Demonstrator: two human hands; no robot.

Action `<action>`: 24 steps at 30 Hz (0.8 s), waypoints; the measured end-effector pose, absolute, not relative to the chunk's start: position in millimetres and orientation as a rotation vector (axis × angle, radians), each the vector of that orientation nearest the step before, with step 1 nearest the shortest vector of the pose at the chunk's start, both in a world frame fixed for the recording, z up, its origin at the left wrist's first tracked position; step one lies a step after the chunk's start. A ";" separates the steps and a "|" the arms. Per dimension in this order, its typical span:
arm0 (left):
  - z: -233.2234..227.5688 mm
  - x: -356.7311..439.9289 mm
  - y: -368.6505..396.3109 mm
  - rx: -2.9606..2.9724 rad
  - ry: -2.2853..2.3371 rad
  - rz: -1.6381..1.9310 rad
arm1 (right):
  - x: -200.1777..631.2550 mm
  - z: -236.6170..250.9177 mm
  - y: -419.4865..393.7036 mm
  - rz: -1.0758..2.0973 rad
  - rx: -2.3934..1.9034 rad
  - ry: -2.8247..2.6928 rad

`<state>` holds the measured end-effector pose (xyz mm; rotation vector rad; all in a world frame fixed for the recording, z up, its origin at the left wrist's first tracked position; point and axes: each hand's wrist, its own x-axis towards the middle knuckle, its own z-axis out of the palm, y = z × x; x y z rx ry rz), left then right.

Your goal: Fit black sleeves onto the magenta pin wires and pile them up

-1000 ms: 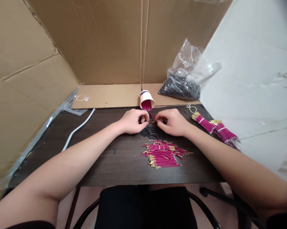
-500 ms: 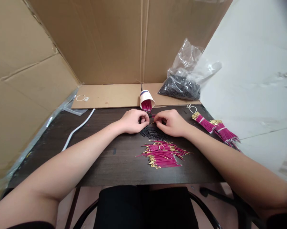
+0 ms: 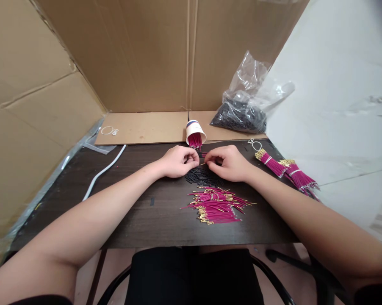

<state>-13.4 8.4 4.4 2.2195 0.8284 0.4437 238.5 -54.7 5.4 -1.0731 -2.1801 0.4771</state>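
My left hand (image 3: 181, 161) is closed in a pinch above the left of a pile of short black tubes (image 3: 203, 176); what its fingertips grip is too small to make out. Facing it, my right hand (image 3: 227, 163) pinches a thin wire with a gold tip (image 3: 203, 164), which points toward the left fingertips. The rest of that wire is hidden by the fingers. Just behind the hands lie a few magenta wires with black ends (image 3: 203, 155). In front of the tubes is a heap of magenta wires (image 3: 218, 207) with gold tips, some of them banded together.
A white paper cup (image 3: 195, 126) lies tipped with magenta wires inside. Behind right stands a clear bag of black tubes (image 3: 240, 116). Banded magenta wire bundles (image 3: 271, 164) lie at right. A pale hose (image 3: 103, 170) is at left. Cardboard walls (image 3: 130, 55) enclose the back and left.
Both hands keep nearly the same place and pinch. The gold tip between them shows slightly less clearly and sits a touch nearer the right fingertips.
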 end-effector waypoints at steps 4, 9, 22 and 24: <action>3.0 -11.9 9.4 2.182 0.840 0.481 | 238.9 8.0 -55.7 0.466 -1.109 -2.064; 4.6 -11.2 8.0 2.166 0.845 0.487 | 238.1 7.7 -56.5 0.465 -1.090 -2.075; 1.1 -7.8 6.2 2.116 0.895 0.548 | 237.1 4.6 -56.5 0.467 -1.100 -2.074; 0.5 -7.1 6.0 2.105 0.903 0.553 | 236.9 4.3 -56.9 0.483 -1.101 -2.073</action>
